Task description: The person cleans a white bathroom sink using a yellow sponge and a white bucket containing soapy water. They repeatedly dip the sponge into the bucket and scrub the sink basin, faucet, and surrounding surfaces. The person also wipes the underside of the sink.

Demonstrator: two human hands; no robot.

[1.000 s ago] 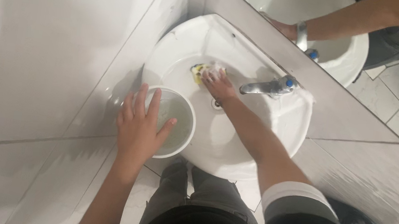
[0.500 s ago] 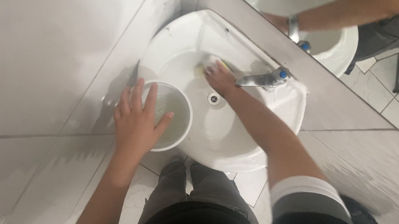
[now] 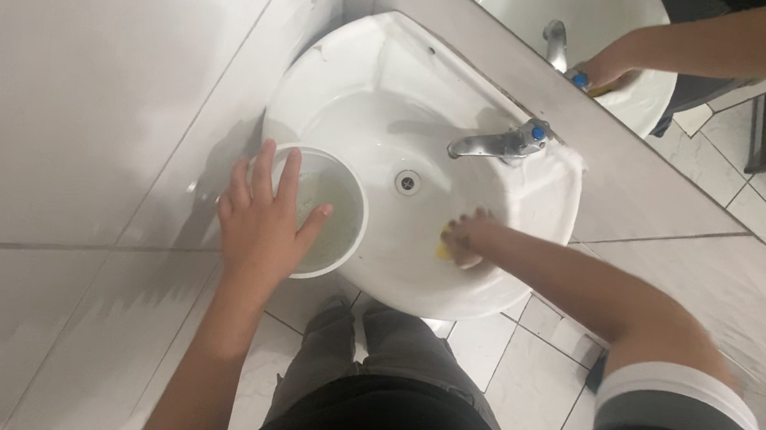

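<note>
A white wash basin hangs on a tiled wall, seen from above. My left hand grips the rim of a white plastic bowl that rests on the basin's near-left edge and holds a little cloudy water. My right hand presses a yellow sponge against the basin's inner wall on the near-right side, just right of the drain. The sponge is mostly hidden under my fingers. A chrome tap with a blue cap sits at the basin's back rim.
A mirror above the basin reflects my arm and the tap. White wall tiles fill the left side. Pale floor tiles lie below the basin, with my legs in dark trousers standing close to it.
My right hand has slid the sponge from the far side of the basin beside the tap to the near-right wall. My left hand stays on the bowl.
</note>
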